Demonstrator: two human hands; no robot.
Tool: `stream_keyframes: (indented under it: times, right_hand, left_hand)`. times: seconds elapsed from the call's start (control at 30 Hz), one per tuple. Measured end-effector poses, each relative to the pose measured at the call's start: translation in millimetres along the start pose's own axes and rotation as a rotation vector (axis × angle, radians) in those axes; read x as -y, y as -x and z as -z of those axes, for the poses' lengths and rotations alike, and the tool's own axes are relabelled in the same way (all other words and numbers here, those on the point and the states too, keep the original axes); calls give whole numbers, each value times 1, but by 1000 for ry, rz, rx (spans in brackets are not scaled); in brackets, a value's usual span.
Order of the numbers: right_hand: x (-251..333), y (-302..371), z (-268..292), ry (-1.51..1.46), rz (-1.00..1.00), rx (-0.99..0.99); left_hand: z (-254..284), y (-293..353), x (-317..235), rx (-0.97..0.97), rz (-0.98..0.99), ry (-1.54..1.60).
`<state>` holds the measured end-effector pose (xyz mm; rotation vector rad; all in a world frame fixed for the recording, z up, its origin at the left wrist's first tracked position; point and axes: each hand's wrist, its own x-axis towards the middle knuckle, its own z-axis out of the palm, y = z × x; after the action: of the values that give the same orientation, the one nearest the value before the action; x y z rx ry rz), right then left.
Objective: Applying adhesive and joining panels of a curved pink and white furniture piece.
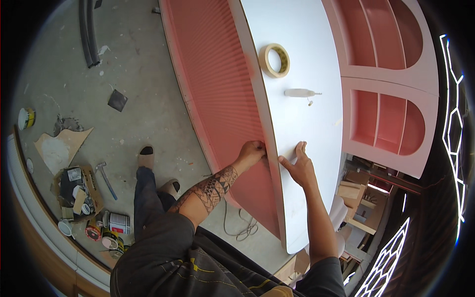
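Observation:
A long counter has a white top (302, 119) and a pink ribbed front (217, 69). My left hand (253, 152) is at the front edge of the top, its fingers curled closed against the pink face just under the rim. Whatever they pinch, if anything, is hidden. On the white surface rests my right hand (302, 168), fingers stretched out and thumb apart, close to the same edge. Farther along the top lies a roll of masking tape (265, 59). Between the roll and my right hand is a small whitish bottle with a thin nozzle (299, 92).
Pink arched shelving (363, 114) stands beyond the counter. At the left, the concrete floor holds a hammer (107, 180), a cardboard box of clutter (79, 195), paint cans (118, 223), a dark square piece (118, 100) and long dark strips (89, 34). A cord (242, 227) lies near the counter's base.

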<state>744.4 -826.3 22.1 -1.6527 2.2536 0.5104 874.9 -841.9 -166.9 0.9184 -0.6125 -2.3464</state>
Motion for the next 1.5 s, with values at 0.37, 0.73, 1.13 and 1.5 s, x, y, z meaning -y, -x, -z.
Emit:
stream_keyframes:
  times: [0.37, 0.73, 1.13, 1.5]
  right_hand:
    - [-8, -3, 0, -31, -27, 22]
    - [-6, -2, 9, 17, -29, 71]
    - [-1, -7, 11, 4, -77, 156]
    - [4, -8, 10, -29, -54, 110]
  left_hand:
    - [-11, 24, 14, -321, -133, -266]
    - [-15, 26, 22, 259, 36, 654]
    - [-5, 9, 18, 441, 140, 578]
    - [-14, 13, 14, 389, 124, 692]
